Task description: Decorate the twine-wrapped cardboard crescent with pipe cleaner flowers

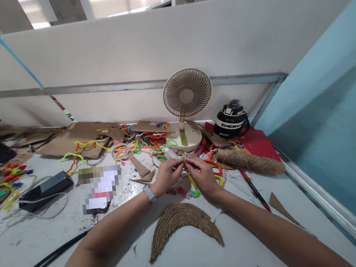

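My left hand (169, 175) and my right hand (201, 174) meet over the middle of the white table, fingertips pinched close together. Between them is a yellow-green pipe cleaner (191, 179), its tail hanging down beside my right hand. Just below lie small pipe-cleaner shapes (194, 193) in green, blue and pink. Closer to me rests a crescent (183, 218) covered with rows of brown twine. Orange pipe cleaner (215, 167) loops show behind my right hand. The fingertips partly hide what they grip.
Behind my hands stand a small fan (187, 93) and a black flask (230, 119). A twine roll (252, 161) and a red pen (254, 190) lie to the right. Cardboard (72, 141), a black box (45, 191), a phone (103, 189) and a black strap (51, 258) occupy the left.
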A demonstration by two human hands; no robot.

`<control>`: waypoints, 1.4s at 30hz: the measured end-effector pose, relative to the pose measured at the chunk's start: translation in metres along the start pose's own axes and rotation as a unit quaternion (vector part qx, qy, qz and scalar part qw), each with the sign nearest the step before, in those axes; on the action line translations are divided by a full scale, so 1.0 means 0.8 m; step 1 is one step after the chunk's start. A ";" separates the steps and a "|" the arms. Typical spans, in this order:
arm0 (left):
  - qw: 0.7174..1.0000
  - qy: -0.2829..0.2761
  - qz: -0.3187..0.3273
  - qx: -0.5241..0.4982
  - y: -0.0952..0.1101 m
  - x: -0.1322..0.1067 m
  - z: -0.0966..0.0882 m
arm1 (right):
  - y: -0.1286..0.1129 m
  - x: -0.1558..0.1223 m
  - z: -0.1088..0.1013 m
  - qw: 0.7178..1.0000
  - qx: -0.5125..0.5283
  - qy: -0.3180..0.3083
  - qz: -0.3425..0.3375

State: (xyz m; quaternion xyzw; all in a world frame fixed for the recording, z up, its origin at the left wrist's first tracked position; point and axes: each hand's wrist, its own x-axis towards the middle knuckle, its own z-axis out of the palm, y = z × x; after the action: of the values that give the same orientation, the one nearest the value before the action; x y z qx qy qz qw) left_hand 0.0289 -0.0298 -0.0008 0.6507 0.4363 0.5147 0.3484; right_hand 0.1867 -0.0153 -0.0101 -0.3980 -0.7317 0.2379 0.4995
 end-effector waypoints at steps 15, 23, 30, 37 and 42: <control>0.999 -0.014 0.032 -0.034 0.006 -0.001 0.003 | 0.016 0.011 0.003 0.963 0.195 0.051 0.179; 0.958 -0.018 -0.167 -0.232 -0.008 0.013 0.003 | 0.011 0.004 0.009 0.957 0.220 0.022 0.188; 0.883 -0.128 -0.281 -0.355 -0.016 0.013 -0.001 | 0.003 0.003 0.007 0.957 0.221 0.003 0.190; 0.847 -0.140 -0.294 -0.421 -0.019 0.015 -0.004 | 0.005 0.002 0.006 0.960 0.215 -0.006 0.179; 0.841 -0.145 -0.292 -0.432 -0.023 0.015 -0.003 | 0.005 0.002 0.006 0.959 0.219 -0.010 0.179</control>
State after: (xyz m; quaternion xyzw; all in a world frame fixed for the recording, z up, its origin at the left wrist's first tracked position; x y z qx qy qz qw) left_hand 0.0239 -0.0116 -0.0125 0.3438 0.2837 0.4249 0.7879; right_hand 0.1831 -0.0118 -0.0139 -0.4010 -0.5834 0.4819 0.5163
